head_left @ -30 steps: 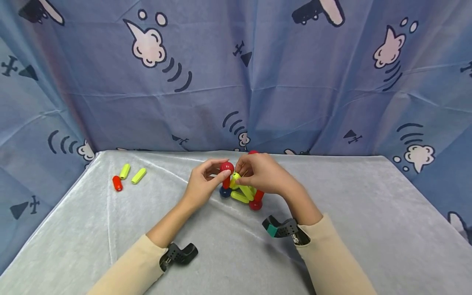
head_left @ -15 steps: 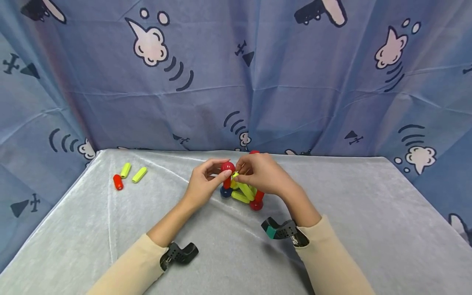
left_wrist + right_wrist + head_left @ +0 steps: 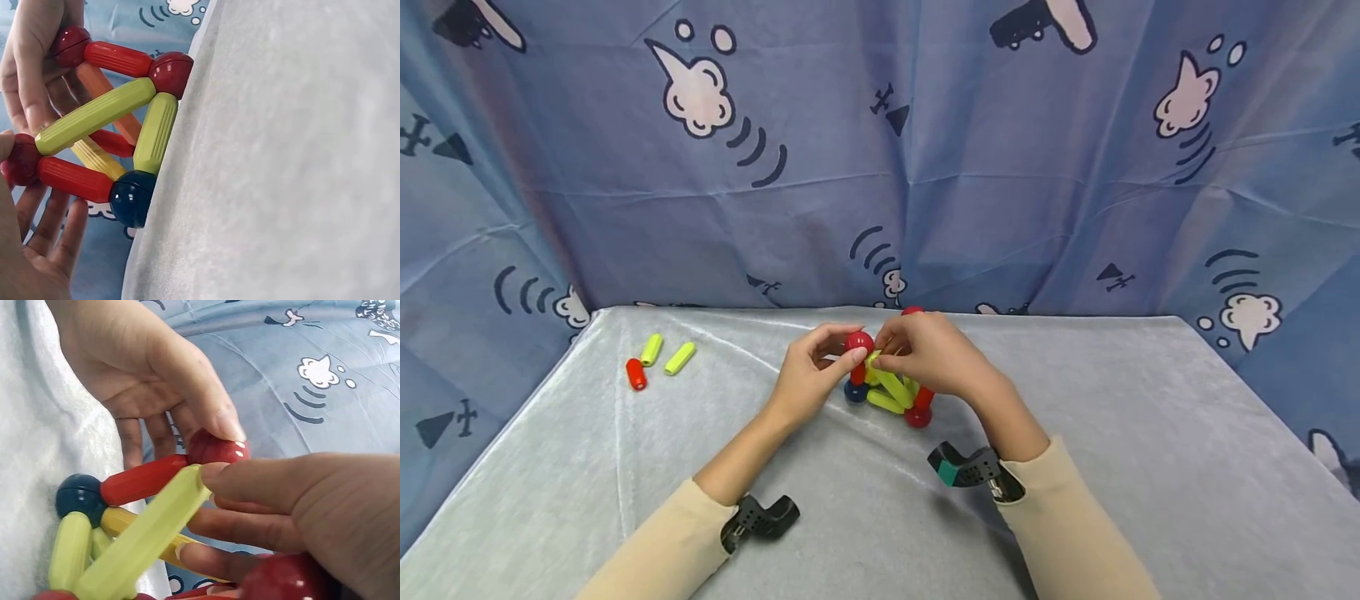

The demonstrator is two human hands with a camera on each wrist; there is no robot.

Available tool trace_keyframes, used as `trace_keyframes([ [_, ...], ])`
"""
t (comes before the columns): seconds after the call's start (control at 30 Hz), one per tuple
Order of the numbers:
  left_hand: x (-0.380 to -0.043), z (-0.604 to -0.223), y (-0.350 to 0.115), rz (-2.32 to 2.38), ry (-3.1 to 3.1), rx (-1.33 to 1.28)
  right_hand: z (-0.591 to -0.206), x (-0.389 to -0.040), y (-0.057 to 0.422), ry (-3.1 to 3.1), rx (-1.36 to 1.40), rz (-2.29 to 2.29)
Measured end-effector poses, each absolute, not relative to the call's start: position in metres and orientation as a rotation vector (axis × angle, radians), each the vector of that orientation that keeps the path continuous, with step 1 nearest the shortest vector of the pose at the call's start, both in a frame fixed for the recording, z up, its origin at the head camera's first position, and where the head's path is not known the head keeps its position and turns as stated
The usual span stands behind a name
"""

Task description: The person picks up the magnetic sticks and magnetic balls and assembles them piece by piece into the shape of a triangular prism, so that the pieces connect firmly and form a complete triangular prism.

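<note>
A frame of magnetic building rods and balls stands on the table in the head view. My left hand [image 3: 805, 375] holds the red ball [image 3: 860, 342] at its near upper left corner, thumb on its front. Below that ball, an upright red rod [image 3: 75, 179] meets a blue ball [image 3: 132, 199] at the base. My right hand [image 3: 943, 354] pinches the upper end of a slanting yellow-green rod [image 3: 140, 534], right at the red ball. The rod's lower end is at another red ball [image 3: 172, 74] on the base. Orange and yellow rods show behind it in the left wrist view.
Two loose yellow-green rods [image 3: 680, 358] and one short red rod [image 3: 636, 374] lie at the table's left. A patterned blue curtain [image 3: 820, 167] hangs behind the pale cloth-covered table [image 3: 1112, 417]. Each wrist wears a black camera band [image 3: 767, 518].
The slanting yellow-green rod's upper end has shifted slightly toward the red ball, under my right thumb. My left hand keeps its hold on the ball.
</note>
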State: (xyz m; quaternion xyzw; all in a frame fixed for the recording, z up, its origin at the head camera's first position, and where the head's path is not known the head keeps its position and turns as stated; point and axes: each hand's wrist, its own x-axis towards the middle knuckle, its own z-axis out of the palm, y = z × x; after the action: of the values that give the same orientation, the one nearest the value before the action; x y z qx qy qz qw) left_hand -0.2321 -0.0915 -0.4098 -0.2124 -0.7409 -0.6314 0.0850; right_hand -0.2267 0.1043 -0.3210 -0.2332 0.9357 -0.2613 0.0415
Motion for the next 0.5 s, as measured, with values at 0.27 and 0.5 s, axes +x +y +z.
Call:
trace_keyframes([
  [0.27,-0.234,-0.409,-0.091,-1.833,-2.255,-0.728,-0.316,-0.225,0.140,2.862,-0.596,-1.130],
  [0.5,-0.236,-0.413,-0.100,-1.682,-2.434,-0.841,-0.340,-0.232,0.181,2.666,-0.413,-1.433],
])
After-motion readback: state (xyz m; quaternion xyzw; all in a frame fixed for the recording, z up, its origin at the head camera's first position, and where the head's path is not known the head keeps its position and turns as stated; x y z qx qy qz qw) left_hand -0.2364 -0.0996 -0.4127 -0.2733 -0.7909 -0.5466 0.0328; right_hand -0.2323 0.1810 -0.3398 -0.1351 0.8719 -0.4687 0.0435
